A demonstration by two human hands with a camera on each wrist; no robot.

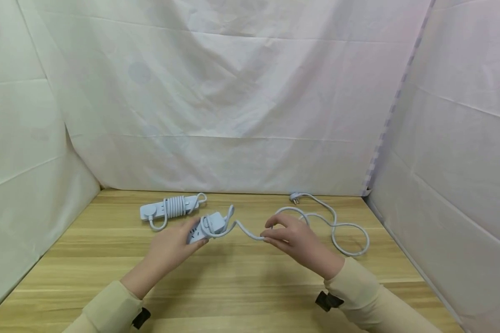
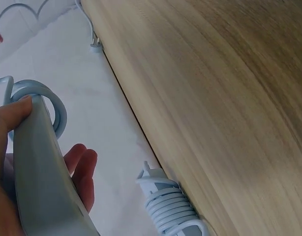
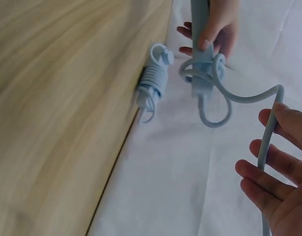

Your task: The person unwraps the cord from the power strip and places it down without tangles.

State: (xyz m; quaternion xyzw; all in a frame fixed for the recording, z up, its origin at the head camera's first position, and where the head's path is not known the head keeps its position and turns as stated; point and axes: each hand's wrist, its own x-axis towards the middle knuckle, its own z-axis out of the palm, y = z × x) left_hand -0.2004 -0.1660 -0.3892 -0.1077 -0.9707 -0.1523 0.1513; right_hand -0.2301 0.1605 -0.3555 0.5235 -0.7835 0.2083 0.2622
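My left hand (image 1: 172, 243) grips a white power strip (image 1: 195, 234) above the table, thumb on one side and fingers on the other. A loop or two of its cord circles the strip's far end, as the right wrist view shows on the strip (image 3: 202, 73). To the right, my right hand (image 1: 297, 238) pinches the strip's white cord (image 1: 250, 235) between thumb and fingers. From there the cord runs in loose curves over the table's right side to its plug (image 1: 294, 198) near the back edge.
A second power strip (image 1: 150, 210), its cord wound round the middle in several turns, lies at the back left of the wooden table (image 1: 233, 296). White cloth (image 1: 241, 101) hangs behind the table and along both sides.
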